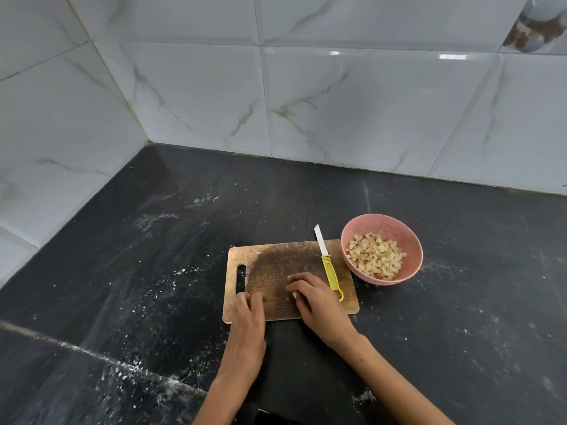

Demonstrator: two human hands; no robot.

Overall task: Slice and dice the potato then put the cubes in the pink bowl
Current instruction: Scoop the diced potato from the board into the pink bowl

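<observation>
Both hands [277, 305] rest flat on board [276, 259] (black counter [122, 271], marble-tiled walls [337, 102]).

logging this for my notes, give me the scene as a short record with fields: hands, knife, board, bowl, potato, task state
left hand: left hand rests on the near left part of the board, holds nothing
right hand: right hand rests fingers down on the board's middle, holds nothing
knife: yellow-handled knife lies on the board's right side, blade tip past the far edge
board: wooden cutting board on the black counter, no potato visible on it
bowl: pink bowl just right of the board
potato: potato cubes inside the bowl
task state: looks finished
</observation>
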